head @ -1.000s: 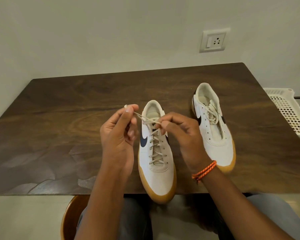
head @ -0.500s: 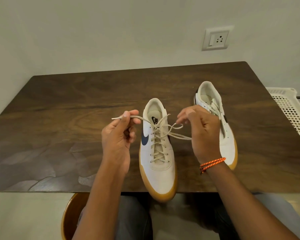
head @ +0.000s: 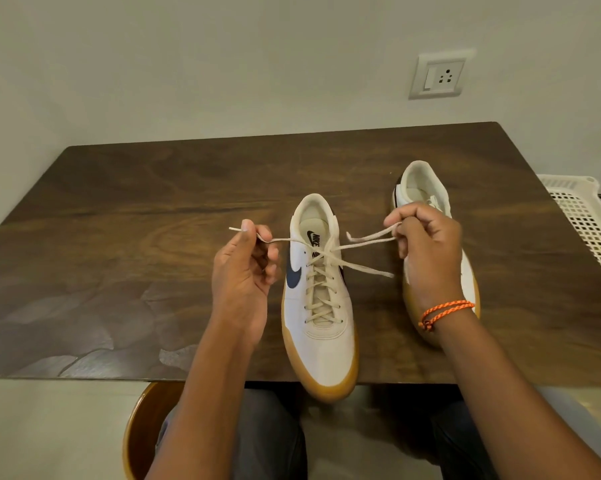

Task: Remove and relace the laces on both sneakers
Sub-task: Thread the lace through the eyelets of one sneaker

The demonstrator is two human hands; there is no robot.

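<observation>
A white sneaker (head: 321, 337) with a gum sole and a dark blue swoosh stands in the middle of the dark wooden table (head: 136, 209), toe toward me over the front edge. Its cream lace (head: 358, 242) is threaded through the eyelets and stretched out sideways at the top. My left hand (head: 245, 268) pinches the lace's left end near its tip. My right hand (head: 427, 254) grips the right part of the lace, and a loose end trails below it. A second matching sneaker (head: 420, 188) stands to the right, mostly hidden behind my right hand.
A white perforated plastic basket (head: 586, 223) stands beyond the table's right edge. A wall socket (head: 437, 76) is on the wall behind. A round wooden stool edge (head: 136, 431) shows under my left arm, below the table front.
Both hands have moved apart from the shoe's tongue, left hand leftward and right hand rightward, and the lace knot has come undone with the ends drawn out sideways.
</observation>
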